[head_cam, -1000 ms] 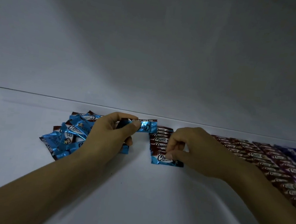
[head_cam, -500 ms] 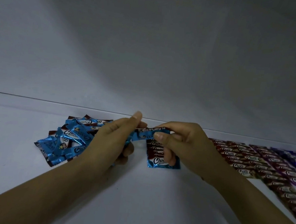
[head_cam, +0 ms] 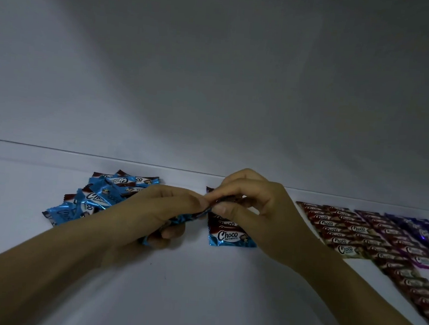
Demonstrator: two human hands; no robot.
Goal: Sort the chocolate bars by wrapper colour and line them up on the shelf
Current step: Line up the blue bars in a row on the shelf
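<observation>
Grip of our right hand (head_cam: 253, 213) pinches one blue foil-wrapped chocolate bar (head_cam: 227, 200), just above the short overlapped blue row (head_cam: 231, 237) on the white shelf (head_cam: 199, 293). Our left hand (head_cam: 159, 210) grip curls round spare blue bars (head_cam: 183, 218). Loose blue pile (head_cam: 99, 197) lies left; red rows (head_cam: 338, 227) and purple rows (head_cam: 419, 233) lie right.

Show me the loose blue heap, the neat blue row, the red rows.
loose blue heap (head_cam: 96, 197), head view, a middle wrapper.
neat blue row (head_cam: 231, 237), head view, its front bar.
red rows (head_cam: 328, 223), head view, a middle bar.
</observation>
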